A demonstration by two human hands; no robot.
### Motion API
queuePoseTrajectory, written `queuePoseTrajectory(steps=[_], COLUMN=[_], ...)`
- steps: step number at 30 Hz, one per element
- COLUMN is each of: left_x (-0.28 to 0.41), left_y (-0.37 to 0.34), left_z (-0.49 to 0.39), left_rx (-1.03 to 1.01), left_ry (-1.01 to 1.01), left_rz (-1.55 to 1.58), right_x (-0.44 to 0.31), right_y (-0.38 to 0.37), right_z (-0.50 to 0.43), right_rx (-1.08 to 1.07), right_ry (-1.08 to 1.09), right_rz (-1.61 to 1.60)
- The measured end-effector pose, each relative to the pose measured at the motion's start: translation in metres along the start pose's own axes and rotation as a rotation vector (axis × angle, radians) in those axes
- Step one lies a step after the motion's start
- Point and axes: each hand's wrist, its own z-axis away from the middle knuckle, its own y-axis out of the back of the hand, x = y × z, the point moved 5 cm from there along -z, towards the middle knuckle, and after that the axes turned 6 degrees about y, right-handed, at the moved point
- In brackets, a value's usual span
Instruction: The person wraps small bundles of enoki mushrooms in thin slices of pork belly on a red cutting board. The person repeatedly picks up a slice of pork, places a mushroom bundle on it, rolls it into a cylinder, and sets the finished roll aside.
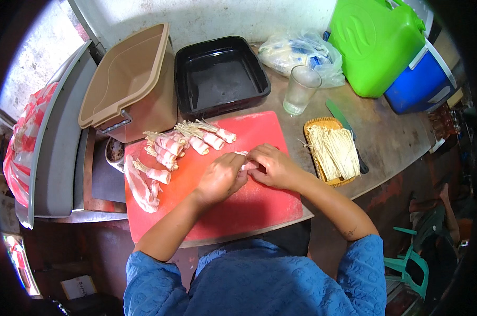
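Over the red cutting board point(254, 209), my left hand point(223, 175) and my right hand point(276, 166) meet at a strip of raw bacon-like meat point(249, 166). Fingers of both hands pinch it and hide most of it; whether mushrooms lie inside I cannot tell. Several finished rolls of meat around enoki mushrooms point(167, 148) are gathered at the board's far left. One more roll point(158, 175) lies nearer me, beside loose raw meat slices point(141, 189). Right of the board, a wicker basket point(320, 166) holds bundles of enoki mushrooms point(335, 152).
A knife point(341, 114) lies partly behind the basket. Along the back stand a brown plastic bin point(143, 102), a black tray point(222, 75), a drinking glass point(301, 91), a plastic bag point(301, 53), a green jerrycan point(374, 47) and a blue cooler point(422, 81). A person sits at far right.
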Motion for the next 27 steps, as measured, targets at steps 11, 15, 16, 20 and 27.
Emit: queuePoseTrajectory(steps=[11,15,16,20,27], left_x=[0.001,0.001,-0.001,-0.004,-0.005], left_y=[-0.004,-0.003,-0.003,0.002,0.007], left_z=[0.009,0.006,0.006,0.003,0.006], left_rx=[-0.072,-0.087,-0.076,-0.125,-0.004], left_ry=[0.193,0.22,0.208,0.204,0.052], left_rz=[0.223,0.257,0.236,0.143,0.061], right_x=[-0.009,-0.005,-0.007,-0.023,-0.018], right_y=[-0.001,0.004,0.006,0.008,0.001], right_z=[0.01,0.006,0.005,0.002,0.002], right_rx=[-0.08,-0.145,-0.112,-0.034,-0.065], right_ry=[-0.003,-0.089,-0.076,0.023,0.078], right_rz=[0.012,0.049,0.099,0.238,0.321])
